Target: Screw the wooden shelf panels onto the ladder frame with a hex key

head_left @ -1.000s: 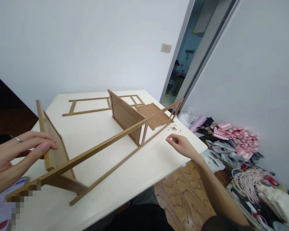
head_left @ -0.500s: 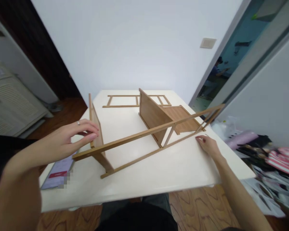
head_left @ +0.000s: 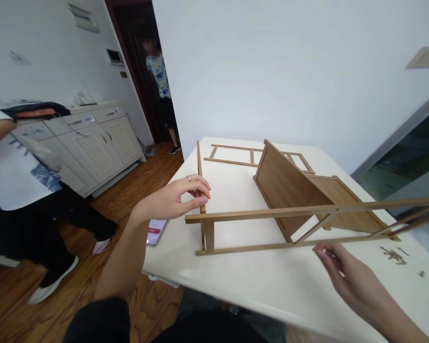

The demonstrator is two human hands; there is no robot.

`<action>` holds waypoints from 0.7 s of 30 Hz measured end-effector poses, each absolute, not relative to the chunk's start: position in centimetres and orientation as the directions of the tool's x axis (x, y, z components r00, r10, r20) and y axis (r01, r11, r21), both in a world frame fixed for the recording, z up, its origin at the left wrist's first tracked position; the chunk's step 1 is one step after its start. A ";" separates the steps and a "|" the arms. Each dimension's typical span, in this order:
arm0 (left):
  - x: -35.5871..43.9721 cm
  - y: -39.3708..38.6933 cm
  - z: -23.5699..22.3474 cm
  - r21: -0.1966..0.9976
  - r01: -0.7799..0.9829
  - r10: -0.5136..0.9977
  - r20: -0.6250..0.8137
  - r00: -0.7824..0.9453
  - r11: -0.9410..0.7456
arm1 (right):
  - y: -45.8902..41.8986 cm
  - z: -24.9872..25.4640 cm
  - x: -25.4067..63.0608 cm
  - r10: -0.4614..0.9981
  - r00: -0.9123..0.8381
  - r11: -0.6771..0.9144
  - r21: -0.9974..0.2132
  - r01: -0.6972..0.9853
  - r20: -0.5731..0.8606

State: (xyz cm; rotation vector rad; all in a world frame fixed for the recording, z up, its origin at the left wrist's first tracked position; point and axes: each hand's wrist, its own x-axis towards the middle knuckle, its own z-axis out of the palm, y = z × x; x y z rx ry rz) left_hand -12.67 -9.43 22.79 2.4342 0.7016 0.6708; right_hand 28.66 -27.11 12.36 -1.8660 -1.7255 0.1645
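Note:
My left hand (head_left: 175,199) is closed on the top edge of an upright wooden panel (head_left: 199,167) at the left end of a white table (head_left: 271,281). A long wooden side frame (head_left: 307,210) rests on edge against that panel and against a second, tilted panel (head_left: 282,186). Low on the right, my right hand (head_left: 346,272) hovers just in front of the frame's lower rail. Its thumb and forefinger are pinched on what looks like a small screw.
Several loose screws (head_left: 393,254) lie on the table at the right. Another ladder-like frame (head_left: 250,156) lies flat at the far side, and a flat panel (head_left: 346,202) behind the tilted one. A phone (head_left: 156,231) sits at the left edge. A person (head_left: 17,181) sits on the left; another stands in the doorway (head_left: 160,81).
The view has swung left, bringing the cabinets and two people into sight. My right hand left the screw pile and came toward me along the frame's lower rail. My left hand stays on the panel.

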 end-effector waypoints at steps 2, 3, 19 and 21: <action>-12.8 -9.3 22.8 0.598 0.324 0.585 0.312 0.749 -0.733 | -27.0 15.1 24.3 0.962 -0.007 0.166 -0.565 0.808 0.273; -12.9 -9.2 22.9 0.601 0.316 0.578 0.308 0.756 -0.734 | -26.7 16.6 22.3 0.951 -0.092 0.250 -0.562 0.789 0.294; -12.2 -8.0 24.3 0.641 0.183 0.448 0.278 0.850 -0.746 | -18.7 21.7 9.4 0.697 -0.335 0.574 -0.213 0.791 0.634; -12.6 -8.0 24.2 0.642 0.226 0.504 0.289 0.814 -0.733 | -19.1 21.4 10.0 0.711 -0.368 0.588 -0.222 0.778 0.599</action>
